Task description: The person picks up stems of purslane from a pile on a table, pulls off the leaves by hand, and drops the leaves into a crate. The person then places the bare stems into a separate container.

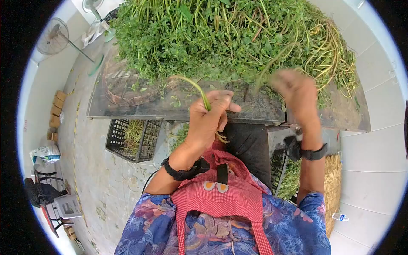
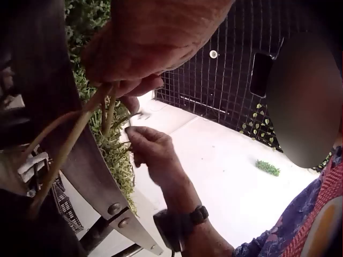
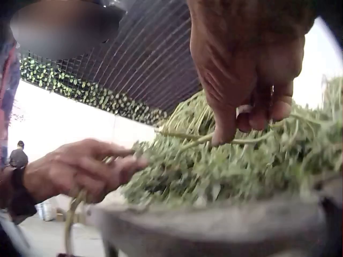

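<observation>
My left hand (image 1: 208, 112) is above the table's near edge and grips a few long plant stems (image 1: 193, 84). One pale green stem curves up out of the fist, and root-like ends show below it. In the left wrist view the held stems (image 2: 69, 140) run down and to the left from the fingers. My right hand (image 1: 297, 93), blurred by motion, is at the near right side of a big heap of leafy greens (image 1: 204, 40). In the right wrist view its thumb and fingers pinch a thin green stem (image 3: 241, 141) in front of the heap.
The heap covers most of a dark wooden table (image 1: 140, 108). Below on the left stands a black plastic crate (image 1: 140, 142) with stems inside. More greens (image 1: 291, 178) lie in a crate under the right arm. A standing fan (image 1: 53, 36) is at the far left.
</observation>
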### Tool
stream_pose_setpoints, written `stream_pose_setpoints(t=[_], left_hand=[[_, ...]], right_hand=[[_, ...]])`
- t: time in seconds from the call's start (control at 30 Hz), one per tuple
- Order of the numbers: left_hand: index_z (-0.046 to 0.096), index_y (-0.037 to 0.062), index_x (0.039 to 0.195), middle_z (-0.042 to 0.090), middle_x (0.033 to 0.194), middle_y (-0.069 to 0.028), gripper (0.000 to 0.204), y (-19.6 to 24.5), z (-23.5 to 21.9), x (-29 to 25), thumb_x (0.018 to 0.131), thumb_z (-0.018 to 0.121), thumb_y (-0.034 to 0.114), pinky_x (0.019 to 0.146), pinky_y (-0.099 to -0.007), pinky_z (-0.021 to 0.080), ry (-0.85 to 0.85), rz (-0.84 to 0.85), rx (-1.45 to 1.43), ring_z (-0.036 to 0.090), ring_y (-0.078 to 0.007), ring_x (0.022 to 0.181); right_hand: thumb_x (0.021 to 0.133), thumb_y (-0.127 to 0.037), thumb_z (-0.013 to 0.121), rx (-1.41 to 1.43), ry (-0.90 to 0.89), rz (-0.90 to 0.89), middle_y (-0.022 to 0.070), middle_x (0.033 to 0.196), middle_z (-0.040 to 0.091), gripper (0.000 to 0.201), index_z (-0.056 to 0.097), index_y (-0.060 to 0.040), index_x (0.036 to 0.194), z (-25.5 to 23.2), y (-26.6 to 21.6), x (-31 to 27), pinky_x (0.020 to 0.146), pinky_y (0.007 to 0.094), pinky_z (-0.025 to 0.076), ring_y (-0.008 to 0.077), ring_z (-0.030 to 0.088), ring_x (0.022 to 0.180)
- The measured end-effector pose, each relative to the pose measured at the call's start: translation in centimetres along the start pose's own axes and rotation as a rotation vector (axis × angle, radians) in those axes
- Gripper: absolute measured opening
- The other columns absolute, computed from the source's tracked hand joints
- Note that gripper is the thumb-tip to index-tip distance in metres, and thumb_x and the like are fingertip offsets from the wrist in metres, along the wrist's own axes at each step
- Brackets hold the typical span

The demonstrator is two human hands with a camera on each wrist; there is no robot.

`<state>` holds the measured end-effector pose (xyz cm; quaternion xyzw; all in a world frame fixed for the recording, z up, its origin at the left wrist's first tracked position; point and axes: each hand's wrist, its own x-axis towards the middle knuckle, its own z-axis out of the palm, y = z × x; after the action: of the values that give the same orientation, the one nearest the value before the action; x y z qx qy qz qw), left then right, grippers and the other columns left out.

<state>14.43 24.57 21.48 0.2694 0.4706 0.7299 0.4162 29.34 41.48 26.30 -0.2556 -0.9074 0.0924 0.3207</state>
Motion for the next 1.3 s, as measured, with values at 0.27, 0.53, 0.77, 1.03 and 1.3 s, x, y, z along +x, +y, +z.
stream_pose_setpoints(t=[0.27,0.53,0.77,1.03,1.3], left_hand=[[0.061,-0.0031,0.094,0.066,0.075,-0.0113,0.019,0.4,-0.6,0.0,0.09,0.053,0.013,0.039,-0.0177,0.031,0.058,0.03,-0.058,0.042,-0.0048,0.045],[0.061,-0.0038,0.099,0.065,0.08,-0.0087,0.022,0.2,0.9,0.4,0.088,0.057,0.015,0.041,-0.0169,0.03,0.019,0.037,-0.013,0.041,-0.003,0.049],[0.064,0.0004,0.096,0.057,0.071,0.001,0.023,1.6,0.6,1.7,0.088,0.059,0.021,0.044,-0.0158,0.029,0.197,0.128,-0.012,0.042,-0.0013,0.053],[0.058,-0.0034,0.104,0.065,0.09,-0.0104,0.026,4.6,-2.2,1.5,0.091,0.054,0.018,0.039,-0.0153,0.026,0.226,0.281,-0.052,0.055,-0.005,0.056],[0.055,-0.0079,0.111,0.065,0.09,-0.012,0.026,3.4,-0.2,1.3,0.088,0.054,0.002,0.074,-0.0266,0.051,-0.029,0.271,-0.052,0.063,-0.0159,0.08]], right_hand=[[0.07,-0.021,0.07,-0.03,-0.054,-0.028,0.0075,0.069,0.055,0.016,0.067,-0.0085,0.08,1.5,-1.5,0.7,0.057,0.0346,0.044,0.026,0.057,0.065],[0.071,-0.019,0.068,0.151,-0.042,0.045,0.0063,0.069,0.054,0.013,0.066,-0.0091,0.08,2.5,-3.9,-1.2,0.056,0.0347,0.044,0.0249,0.056,0.065],[0.078,-0.014,0.065,0.464,0.076,0.224,0.0097,0.094,0.061,0.05,0.047,-0.0043,0.124,1.7,-3.9,-1.2,0.065,0.0282,0.048,0.0168,0.06,0.075],[0.084,-0.015,0.061,0.714,0.435,0.538,0.0061,0.098,0.062,0.045,0.048,0.0021,0.123,-0.9,3.1,-0.7,0.067,0.0249,0.048,0.0106,0.058,0.085],[0.076,-0.011,0.065,0.723,-0.012,-0.104,0.0073,0.09,0.063,0.019,0.066,-0.0041,0.094,1.8,-7.9,2.2,0.072,0.0274,0.046,0.0175,0.059,0.085]])
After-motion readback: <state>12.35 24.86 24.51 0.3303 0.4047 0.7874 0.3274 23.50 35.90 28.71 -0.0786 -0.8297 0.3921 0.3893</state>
